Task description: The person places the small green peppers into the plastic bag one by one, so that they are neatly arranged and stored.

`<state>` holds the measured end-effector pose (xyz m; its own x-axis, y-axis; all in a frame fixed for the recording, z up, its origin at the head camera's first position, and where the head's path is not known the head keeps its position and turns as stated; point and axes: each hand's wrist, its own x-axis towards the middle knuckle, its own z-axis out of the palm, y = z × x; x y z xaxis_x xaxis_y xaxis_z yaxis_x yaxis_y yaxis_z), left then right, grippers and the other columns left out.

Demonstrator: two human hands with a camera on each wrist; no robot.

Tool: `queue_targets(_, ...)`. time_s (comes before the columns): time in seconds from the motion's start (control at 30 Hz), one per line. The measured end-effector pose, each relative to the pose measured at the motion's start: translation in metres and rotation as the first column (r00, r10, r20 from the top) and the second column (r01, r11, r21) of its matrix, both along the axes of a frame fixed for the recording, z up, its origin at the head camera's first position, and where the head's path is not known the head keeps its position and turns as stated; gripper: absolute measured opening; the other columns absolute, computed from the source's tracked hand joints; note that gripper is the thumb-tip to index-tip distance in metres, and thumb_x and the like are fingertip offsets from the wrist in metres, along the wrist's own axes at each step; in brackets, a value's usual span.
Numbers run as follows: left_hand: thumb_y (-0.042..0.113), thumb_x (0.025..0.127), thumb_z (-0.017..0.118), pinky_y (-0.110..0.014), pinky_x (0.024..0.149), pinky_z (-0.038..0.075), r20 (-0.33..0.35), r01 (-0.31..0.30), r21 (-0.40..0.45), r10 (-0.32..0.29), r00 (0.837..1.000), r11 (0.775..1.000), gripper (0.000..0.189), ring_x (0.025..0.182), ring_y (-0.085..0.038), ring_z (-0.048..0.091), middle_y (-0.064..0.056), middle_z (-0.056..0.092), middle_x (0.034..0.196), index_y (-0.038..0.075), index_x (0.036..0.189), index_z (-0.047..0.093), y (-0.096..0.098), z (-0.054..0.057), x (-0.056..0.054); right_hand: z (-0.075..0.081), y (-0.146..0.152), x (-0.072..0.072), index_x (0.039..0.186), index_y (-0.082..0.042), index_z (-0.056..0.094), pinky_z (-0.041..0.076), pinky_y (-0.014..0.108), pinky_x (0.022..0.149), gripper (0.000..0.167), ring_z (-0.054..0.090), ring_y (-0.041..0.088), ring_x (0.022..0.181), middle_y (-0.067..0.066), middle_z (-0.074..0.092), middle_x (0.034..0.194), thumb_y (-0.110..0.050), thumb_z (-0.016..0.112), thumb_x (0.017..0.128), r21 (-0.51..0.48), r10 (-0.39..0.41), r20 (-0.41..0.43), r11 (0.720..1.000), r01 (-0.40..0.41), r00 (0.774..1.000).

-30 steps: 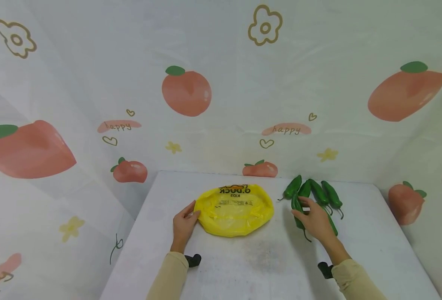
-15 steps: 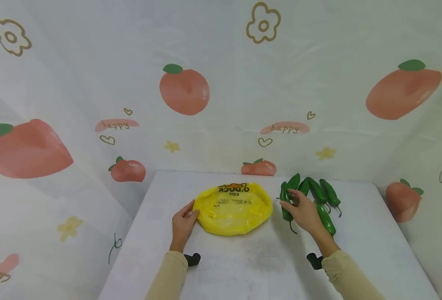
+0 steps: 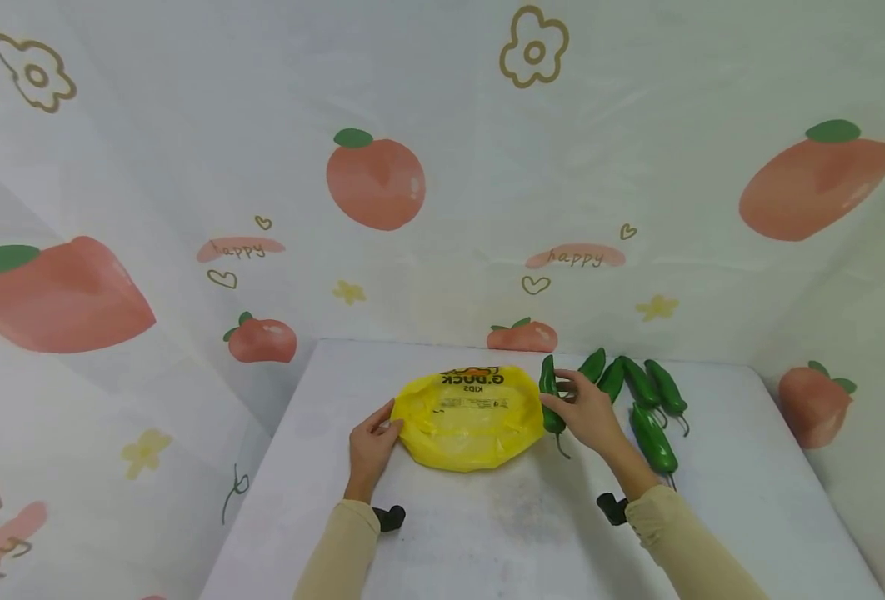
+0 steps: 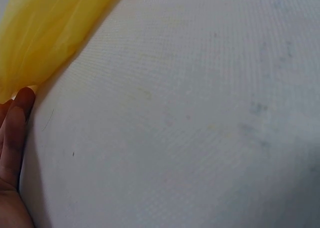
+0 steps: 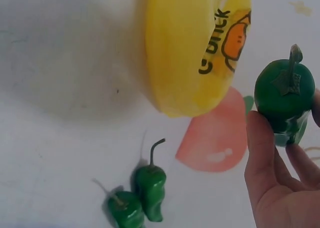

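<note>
With the fingers of our right hand grasping a green pepper, we hold it just right of the yellow bag, stem toward us, while our left hand, farther from the pepper, pinches the bag's left edge.

A pale, creased sheet-like wall covering printed with red-orange peaches, brown-outlined flowers and "happy" lettering borders the flat, faintly stained white desk on three sides, in soft, dim light.
</note>
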<state>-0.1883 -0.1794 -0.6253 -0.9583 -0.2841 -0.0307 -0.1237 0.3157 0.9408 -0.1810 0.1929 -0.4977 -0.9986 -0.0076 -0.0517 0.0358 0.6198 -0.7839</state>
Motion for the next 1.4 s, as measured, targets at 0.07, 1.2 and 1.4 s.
queue_targets(0.07, 0.025, 0.091, 0.076, -0.014, 0.062, 0.050, -0.007, 0.001, -0.005, -0.001, 1.000, 1.000, 0.042, 0.066, -0.009, 0.056, -0.001, 0.071, 0.133, 0.030, 0.132, 0.070, 0.001, 0.001, 0.000, 0.000, -0.006, -0.002, 0.147, -0.008, 0.049, 0.064, 0.044, 0.085, 0.061, 0.068, 0.042, 0.115, 0.027, 0.063, 0.135, -0.032, 0.071, 0.096, -0.009, 0.004, 0.010, 1.000, -0.004, 1.000)
queue_targets(1.2, 0.021, 0.090, 0.078, -0.021, 0.066, 0.062, 0.016, -0.002, 0.175, -0.001, 1.000, 0.985, 0.045, 0.071, -0.009, 0.072, -0.009, 0.069, 0.133, 0.020, 0.134, 0.069, -0.012, -0.004, -0.003, -0.021, -0.094, -0.031, 0.144, -0.009, 0.051, 0.065, 0.037, 0.077, 0.058, 0.071, 0.033, 0.107, 0.021, 0.065, 0.133, -0.027, 0.074, 0.094, -0.178, 0.062, 0.033, 0.983, -0.055, 0.998)
queue_targets(1.4, 0.022, 0.089, 0.079, -0.018, 0.068, 0.061, -0.024, -0.002, 0.124, 0.005, 1.000, 0.992, 0.040, 0.068, -0.007, 0.070, -0.008, 0.071, 0.131, 0.022, 0.129, 0.073, -0.008, -0.008, -0.002, -0.026, -0.106, -0.035, 0.144, -0.006, 0.050, 0.065, 0.034, 0.074, 0.059, 0.072, 0.030, 0.104, 0.021, 0.065, 0.133, -0.027, 0.074, 0.094, -0.146, 0.061, 0.054, 0.988, -0.052, 0.997)
